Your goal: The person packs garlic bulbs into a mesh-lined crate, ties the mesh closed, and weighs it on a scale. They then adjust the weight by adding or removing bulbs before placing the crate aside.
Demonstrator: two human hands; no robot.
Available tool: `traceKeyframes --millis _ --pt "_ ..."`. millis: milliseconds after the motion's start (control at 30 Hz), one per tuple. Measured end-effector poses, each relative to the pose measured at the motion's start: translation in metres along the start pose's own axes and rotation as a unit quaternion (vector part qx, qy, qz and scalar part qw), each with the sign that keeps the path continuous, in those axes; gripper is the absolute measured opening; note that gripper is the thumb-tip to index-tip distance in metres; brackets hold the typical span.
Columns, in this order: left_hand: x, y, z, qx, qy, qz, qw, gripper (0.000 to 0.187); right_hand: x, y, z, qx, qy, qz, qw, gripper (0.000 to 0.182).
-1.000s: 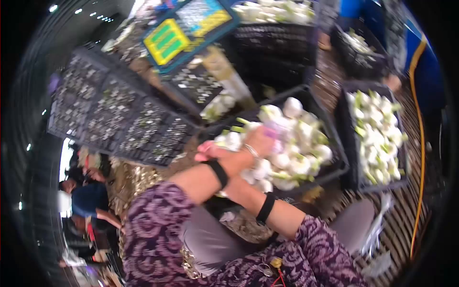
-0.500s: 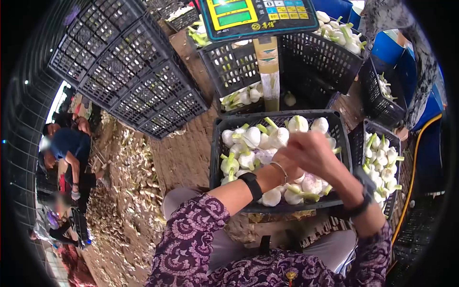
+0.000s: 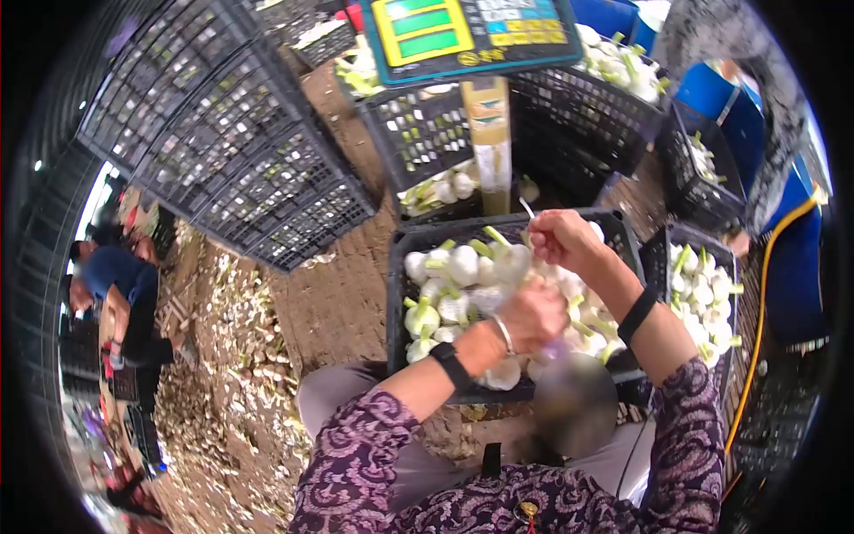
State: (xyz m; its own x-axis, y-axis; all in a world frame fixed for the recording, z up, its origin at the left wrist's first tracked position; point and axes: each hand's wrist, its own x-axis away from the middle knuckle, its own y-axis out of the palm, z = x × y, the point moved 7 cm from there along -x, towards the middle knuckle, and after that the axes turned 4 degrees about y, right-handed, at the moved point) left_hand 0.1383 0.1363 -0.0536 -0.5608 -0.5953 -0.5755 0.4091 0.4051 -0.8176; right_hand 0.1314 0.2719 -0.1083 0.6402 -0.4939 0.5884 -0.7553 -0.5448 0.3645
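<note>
My left hand (image 3: pixel 532 316), smeared by motion, is curled low over the garlic bulbs (image 3: pixel 463 265) in a black plastic crate (image 3: pixel 398 311). A purplish blur shows at its fingertips; what it is I cannot make out. Above and to the right, my right hand (image 3: pixel 567 240) is closed in a pinch. A thin white strip (image 3: pixel 527 209) sticks up from its fingers, too small to name exactly. The bulbs are white with short green stems, and some lie hidden under both hands.
Behind the crate stands a scale display (image 3: pixel 471 40) on a post (image 3: pixel 489 151). Stacked black crates (image 3: pixel 240 133) rise at left. Another crate of garlic (image 3: pixel 703 298) sits at right beside a yellow hose (image 3: pixel 761 311). Co-workers (image 3: pixel 120 285) are at far left, near scattered peelings (image 3: pixel 222 374).
My hands, close together before, have separated. The right has risen and shows a thin white strip; the left has moved lower over the garlic. The whole view has shifted slightly.
</note>
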Motion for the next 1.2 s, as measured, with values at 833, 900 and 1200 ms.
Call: traceKeyframes --millis 833,900,1200 --pt "-0.01 0.007 -0.055 0.16 -0.302 -0.423 0.839 0.012 0.095 0.145 0.077 0.405 -0.616 0.052 0.673 0.016" --pt "0.007 0.01 -0.058 0.245 -0.443 -0.397 0.765 0.013 0.113 0.15 0.07 0.363 -0.604 0.064 0.706 0.016" --pt "0.004 -0.001 0.013 -0.005 -0.145 -0.222 0.964 0.003 0.182 0.044 -0.009 0.449 -0.255 -0.09 0.851 0.019"
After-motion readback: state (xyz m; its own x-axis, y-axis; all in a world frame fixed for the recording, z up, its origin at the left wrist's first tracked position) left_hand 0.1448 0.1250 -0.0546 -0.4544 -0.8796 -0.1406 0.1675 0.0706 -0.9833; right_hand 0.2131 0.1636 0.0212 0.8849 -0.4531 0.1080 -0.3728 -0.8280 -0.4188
